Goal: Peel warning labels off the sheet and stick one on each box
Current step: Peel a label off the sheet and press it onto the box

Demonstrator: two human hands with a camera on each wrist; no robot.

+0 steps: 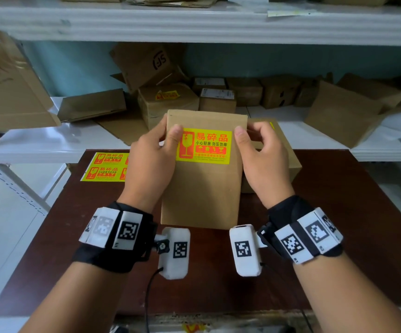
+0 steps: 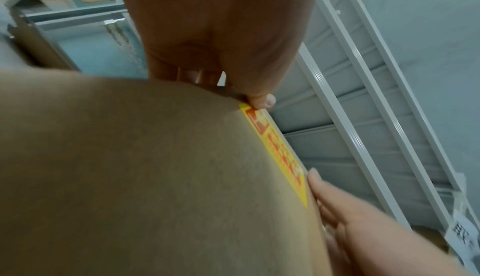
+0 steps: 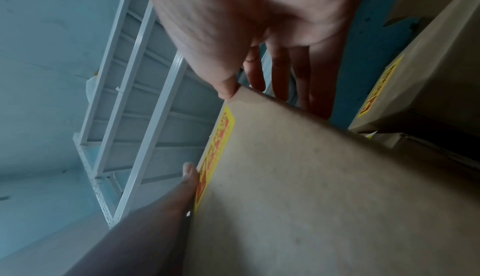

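Both hands, left hand (image 1: 150, 162) and right hand (image 1: 263, 159), grip the labelled box (image 1: 202, 188).

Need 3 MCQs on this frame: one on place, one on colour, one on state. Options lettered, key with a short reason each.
1. Where does the label sheet lie?
A) on the brown table, left of the held box
B) on the top shelf
C) inside a box

2. What colour is the warning label on the held box?
A) blue with white print
B) yellow with red print
C) plain white

3. How is the held box held?
A) flat on the table, untouched
B) by the left hand only
C) gripped by both hands

Key: 1 A, the sheet lies on the table; 2 B, head view shows it; 3 C, left hand and right hand grip its sides, thumbs by the label's ends.
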